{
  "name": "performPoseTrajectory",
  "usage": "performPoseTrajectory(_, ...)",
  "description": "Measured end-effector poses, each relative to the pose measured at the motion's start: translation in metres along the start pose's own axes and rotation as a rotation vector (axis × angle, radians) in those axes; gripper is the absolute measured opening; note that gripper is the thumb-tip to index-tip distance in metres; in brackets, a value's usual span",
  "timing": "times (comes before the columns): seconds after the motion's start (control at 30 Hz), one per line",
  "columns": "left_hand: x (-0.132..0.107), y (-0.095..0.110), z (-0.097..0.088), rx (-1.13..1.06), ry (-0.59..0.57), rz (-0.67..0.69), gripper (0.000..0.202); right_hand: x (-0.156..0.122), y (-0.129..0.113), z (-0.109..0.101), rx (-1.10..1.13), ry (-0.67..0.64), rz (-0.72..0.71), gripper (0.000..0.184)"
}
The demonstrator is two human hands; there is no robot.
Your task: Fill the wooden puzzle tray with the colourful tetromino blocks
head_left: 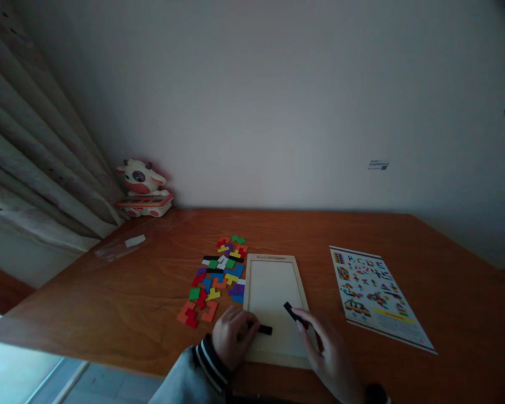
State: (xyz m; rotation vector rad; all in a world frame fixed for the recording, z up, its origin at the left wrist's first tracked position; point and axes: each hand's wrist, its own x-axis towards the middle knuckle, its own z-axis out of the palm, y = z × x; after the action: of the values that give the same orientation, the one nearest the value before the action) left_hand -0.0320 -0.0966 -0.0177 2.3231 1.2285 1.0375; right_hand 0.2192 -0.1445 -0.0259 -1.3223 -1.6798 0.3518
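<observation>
A pale wooden puzzle tray (273, 280) lies on the brown table, its inside bare apart from two black pieces near its front edge. My left hand (232, 336) rests at the tray's front left corner with its fingers on a black piece (264, 329). My right hand (325, 348) is at the front right, fingertips pinching another black piece (292, 312) tilted over the tray. A heap of coloured puzzle pieces (219, 272) lies just left of the tray.
A printed pattern sheet (374, 294) lies right of the tray. A cow-shaped toy (143, 188) stands at the back left by the curtain (33, 163). A clear plastic bag (120, 247) lies near it. The table edge (109, 356) runs in front.
</observation>
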Motion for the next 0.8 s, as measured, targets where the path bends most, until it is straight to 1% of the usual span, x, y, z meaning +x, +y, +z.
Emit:
performPoseTrajectory(0.1,-0.004,0.001,-0.003,0.053,-0.044,0.070,0.012,-0.008,-0.008,-0.006,-0.022,-0.026,-0.038,0.032)
performPoseTrajectory(0.17,-0.005,0.001,-0.005,0.060,-0.057,0.108,0.012,-0.008,-0.010,-0.008,-0.029,-0.040,-0.045,0.029)
performPoseTrajectory(0.3,-0.009,0.005,-0.009,0.069,-0.059,0.167,0.009,-0.004,-0.011,-0.007,-0.070,-0.115,-0.090,0.023)
performPoseTrajectory(0.4,-0.012,0.011,-0.012,0.087,-0.119,0.258,0.015,-0.002,-0.010,-0.003,-0.114,-0.151,-0.142,0.023)
performPoseTrajectory(0.5,-0.016,0.013,-0.014,0.110,-0.174,0.333,0.013,-0.003,-0.009,-0.002,-0.148,-0.179,-0.166,0.019)
performPoseTrajectory(0.57,-0.018,0.010,-0.016,0.089,-0.183,0.354,0.015,-0.003,-0.009,-0.002,-0.165,-0.200,-0.181,0.017)
performPoseTrajectory(0.67,-0.022,0.002,-0.017,0.022,-0.166,0.353,0.019,-0.004,-0.008,-0.001,-0.187,-0.246,-0.210,0.019)
performPoseTrajectory(0.8,-0.025,-0.005,-0.018,-0.029,-0.192,0.329,0.015,-0.004,-0.010,-0.001,-0.230,-0.318,-0.217,0.015)
